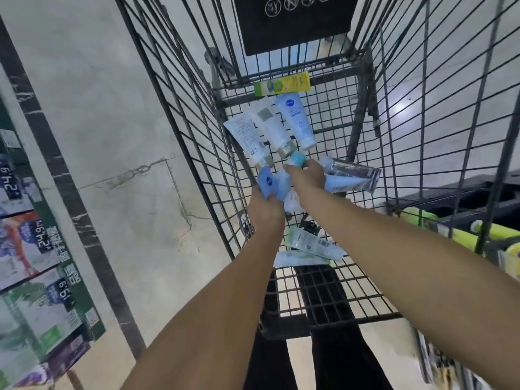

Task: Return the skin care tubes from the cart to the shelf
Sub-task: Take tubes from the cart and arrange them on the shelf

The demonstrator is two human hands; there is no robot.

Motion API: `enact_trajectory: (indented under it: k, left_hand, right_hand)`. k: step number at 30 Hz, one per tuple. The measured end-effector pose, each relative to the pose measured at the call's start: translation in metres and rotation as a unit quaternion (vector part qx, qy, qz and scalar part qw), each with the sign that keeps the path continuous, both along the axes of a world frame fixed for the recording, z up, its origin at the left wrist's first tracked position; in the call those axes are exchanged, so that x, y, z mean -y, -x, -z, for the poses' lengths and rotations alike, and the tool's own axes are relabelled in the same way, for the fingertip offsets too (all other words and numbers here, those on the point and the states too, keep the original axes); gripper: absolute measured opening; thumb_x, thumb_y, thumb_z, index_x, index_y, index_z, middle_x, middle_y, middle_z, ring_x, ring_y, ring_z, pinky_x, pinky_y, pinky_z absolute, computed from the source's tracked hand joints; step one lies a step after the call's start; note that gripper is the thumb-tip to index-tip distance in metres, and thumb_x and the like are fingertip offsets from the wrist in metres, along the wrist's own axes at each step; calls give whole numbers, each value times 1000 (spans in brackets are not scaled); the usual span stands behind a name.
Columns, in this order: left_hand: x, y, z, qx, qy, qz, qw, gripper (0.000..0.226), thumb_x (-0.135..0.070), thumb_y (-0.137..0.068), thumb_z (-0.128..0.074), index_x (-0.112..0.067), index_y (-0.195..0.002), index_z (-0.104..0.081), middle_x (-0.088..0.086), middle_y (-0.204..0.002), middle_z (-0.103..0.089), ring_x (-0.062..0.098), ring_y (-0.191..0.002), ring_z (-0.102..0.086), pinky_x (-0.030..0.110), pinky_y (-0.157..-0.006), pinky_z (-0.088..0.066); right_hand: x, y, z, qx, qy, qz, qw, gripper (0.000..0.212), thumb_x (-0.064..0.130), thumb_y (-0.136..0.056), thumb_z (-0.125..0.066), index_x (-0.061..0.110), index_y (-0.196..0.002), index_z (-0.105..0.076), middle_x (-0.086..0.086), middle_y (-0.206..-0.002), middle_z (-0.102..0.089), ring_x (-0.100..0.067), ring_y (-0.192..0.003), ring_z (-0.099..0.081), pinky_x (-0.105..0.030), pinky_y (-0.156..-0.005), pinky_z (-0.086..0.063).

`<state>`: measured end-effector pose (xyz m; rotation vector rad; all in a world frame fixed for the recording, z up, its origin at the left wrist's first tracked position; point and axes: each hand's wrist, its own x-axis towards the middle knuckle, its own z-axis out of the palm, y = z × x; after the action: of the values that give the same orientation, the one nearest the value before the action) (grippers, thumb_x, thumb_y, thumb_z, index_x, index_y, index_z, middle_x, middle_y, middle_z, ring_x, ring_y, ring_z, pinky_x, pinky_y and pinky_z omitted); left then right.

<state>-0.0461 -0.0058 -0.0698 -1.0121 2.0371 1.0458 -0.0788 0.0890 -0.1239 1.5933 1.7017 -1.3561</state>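
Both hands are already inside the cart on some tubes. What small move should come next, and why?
Probably lift both hands out of the cart toward the shelf. The left hand already grips a blue tube and the right hand is closed on a teal-capped tube, so both look full, while more tubes lie loose on the wire floor.

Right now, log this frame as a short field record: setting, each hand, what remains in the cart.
setting: wire shopping cart seen from above
left hand: gripping blue-capped tubes
right hand: closed on a teal-capped tube
loose in cart: yellow-green box, white tubes, green-white tubes
shelf: price tags at left edge
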Motion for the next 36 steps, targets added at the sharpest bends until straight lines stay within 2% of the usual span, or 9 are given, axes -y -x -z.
enact_trajectory:
  k: [6, 10, 12, 15, 18, 22, 25, 31, 36]
  left_hand:
    - [-2, 7, -44, -48, -58, -19, 997, 19, -11, -99, -51, -11, -116, -60, 8, -110, -67, 30, -100, -64, 37, -79, -53]
    - [0, 15, -91, -81, -157, -24, 984, 27, -23, -91, -55, -23, -117, -63, 8, -111, -71, 33, -103, -69, 53, -88, -57]
    - [-1, 21, -121, -86, -194, -19, 977, 45, -30, -83, -57, -23, -127, -61, 8, -117, -71, 34, -107, -69, 52, -85, -59]
    - [-2, 31, -184, -104, -234, -3, 967, 53, -32, -85, -59, -17, -136, -56, 13, -125, -67, 26, -100, -68, 35, -68, -53]
    - [2, 37, -247, -139, -251, 11, 958, 30, -22, -99, -59, -10, -126, -60, 13, -111, -70, 15, -77, -70, 31, -63, -53]
    - [13, 40, -308, -172, -312, 53, 933, 21, -17, -104, -56, 0, -116, -61, 18, -99, -69, 20, -63, -70, 39, -60, -59]
    - [20, 40, -345, -170, -355, 84, 915, 17, -16, -103, -57, -7, -117, -61, 13, -101, -71, 16, -67, -72, 32, -52, -57]
    - [28, 34, -398, -179, -406, 168, 880, 23, -4, -98, -56, -13, -117, -66, 15, -115, -74, 26, -88, -72, 39, -69, -60]
    - [16, 15, -428, -185, -456, 250, 834, 24, -4, -100, -57, -17, -116, -70, 6, -110, -78, 25, -92, -75, 42, -74, -60]
  right_hand:
    - [-33, -8, -54, -97, 41, 31, 994, 42, 34, -84, -78, 25, -120, -60, -7, -118, -69, -27, -100, -69, -46, -87, -59]
    - [-65, -14, -110, -113, 118, 38, 986, 79, 48, -65, -85, 25, -136, -60, -6, -122, -71, -27, -100, -72, -49, -90, -60]
    - [-79, -18, -150, -117, 159, 28, 980, 74, 29, -73, -82, 21, -142, -56, -8, -119, -71, -26, -98, -70, -48, -91, -58]
    - [-96, -34, -215, -138, 171, -35, 975, 65, -3, -85, -69, 18, -144, -50, -12, -123, -67, -32, -105, -67, -55, -95, -56]
    - [-105, -51, -281, -166, 120, -127, 971, 67, 6, -78, -85, 20, -135, -53, -9, -130, -61, -30, -109, -66, -53, -97, -55]
    - [-106, -74, -355, -225, 68, -145, 961, 49, 5, -80, -84, 12, -123, -62, -4, -119, -63, -16, -93, -67, -27, -69, -54]
    - [-102, -96, -400, -269, 44, -97, 957, 47, -2, -80, -81, 14, -123, -68, -3, -118, -67, -10, -90, -65, -21, -67, -55]
    - [-91, -154, -454, -361, 10, 42, 932, 44, -6, -77, -81, 13, -115, -71, -9, -117, -70, -28, -98, -74, -33, -75, -63]
    - [-70, -205, -478, -470, 9, 266, 842, 27, 0, -83, -78, 8, -108, -74, -11, -104, -77, -28, -94, -70, -32, -68, -59]
